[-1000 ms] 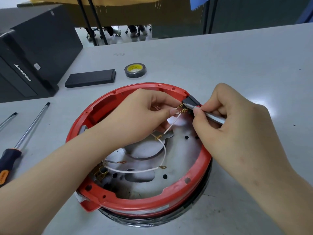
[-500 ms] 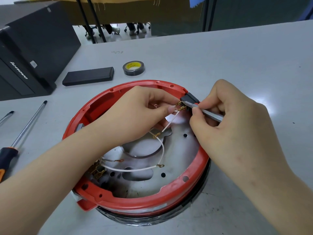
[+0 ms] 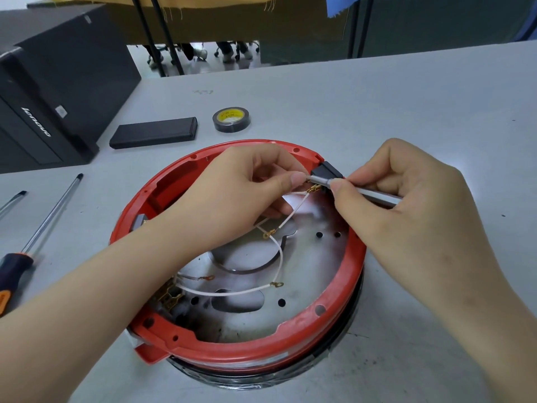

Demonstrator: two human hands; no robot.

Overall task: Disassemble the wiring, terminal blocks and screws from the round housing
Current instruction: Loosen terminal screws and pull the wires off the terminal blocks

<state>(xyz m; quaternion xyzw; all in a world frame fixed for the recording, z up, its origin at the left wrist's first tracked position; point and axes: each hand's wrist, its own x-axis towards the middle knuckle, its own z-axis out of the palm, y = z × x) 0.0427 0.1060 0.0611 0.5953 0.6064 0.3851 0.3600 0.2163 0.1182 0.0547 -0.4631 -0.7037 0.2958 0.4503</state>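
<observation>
Your round housing [image 3: 241, 349] sits on the grey bench [image 3: 406, 112] right in front of you, its red rim up and the metal plate [image 3: 308, 274] inside exposed. At the far right of the rim a black terminal block [image 3: 327, 170] is seated, with brass connectors [image 3: 314, 188] just beneath it.

Your right hand [image 3: 406, 205] grips a slim silver tool [image 3: 369, 194], fingers curled round its shaft and the thumb pressing near the tip, which touches the near edge of the terminal block. Your left hand [image 3: 247, 196] reaches across the housing, its thumb and curled fingers pinching at the tool's tip beside the block; whether they also hold a connector there cannot be told.

A white wire [image 3: 295, 212] runs from the brass connectors down to a ring lug [image 3: 266, 235] over the plate. A second white wire [image 3: 232, 292] loops along the plate and ends in another lug [image 3: 276, 284]. A brass terminal cluster [image 3: 171, 295] sits at the near-left inside wall, partly under your left forearm.

On the bench to your left lie an orange-and-black screwdriver [image 3: 37, 228] and the tip of another tool [image 3: 13, 200]. Beyond the housing are a flat black case [image 3: 154, 132], a roll of black tape [image 3: 231, 119] and a black computer tower [image 3: 52, 91]
</observation>
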